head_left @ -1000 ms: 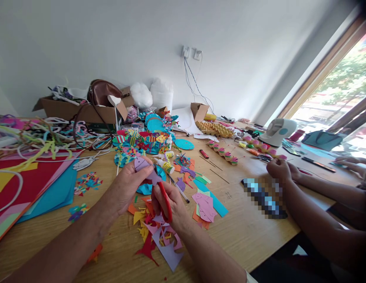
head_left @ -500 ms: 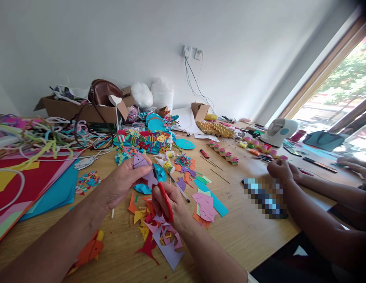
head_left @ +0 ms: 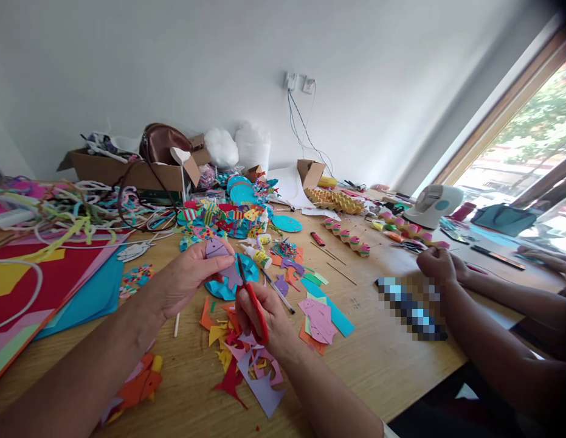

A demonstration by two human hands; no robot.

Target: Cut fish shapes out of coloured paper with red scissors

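Note:
Between the thumb and fingers of my left hand [head_left: 191, 271] is a purple paper fish [head_left: 217, 252] with drawn lines and an eye. My right hand [head_left: 267, 316] grips red-handled scissors [head_left: 255, 307], whose blades point up beside the fish's tail. Whether the blades touch the paper I cannot tell. Below both hands lies a heap of paper scraps [head_left: 259, 383] in purple, pink, red and yellow. Under my left forearm rest orange paper fish [head_left: 139, 386], partly hidden. A pink paper fish [head_left: 318, 319] lies to the right of my right hand.
Stacked coloured paper [head_left: 82, 298] lies left. Glue bottles [head_left: 259, 257], a pen [head_left: 279, 292] and decorated paper fish [head_left: 210, 216] are beyond my hands. A cardboard box [head_left: 123, 173] stands at the back. At right, another person's hands [head_left: 435, 264] work near a white fan [head_left: 435, 205].
The scissors' blades have swung slightly and show more clearly beside the fish's tail. My left hand still holds the fish in nearly the same place. The view has shifted slightly.

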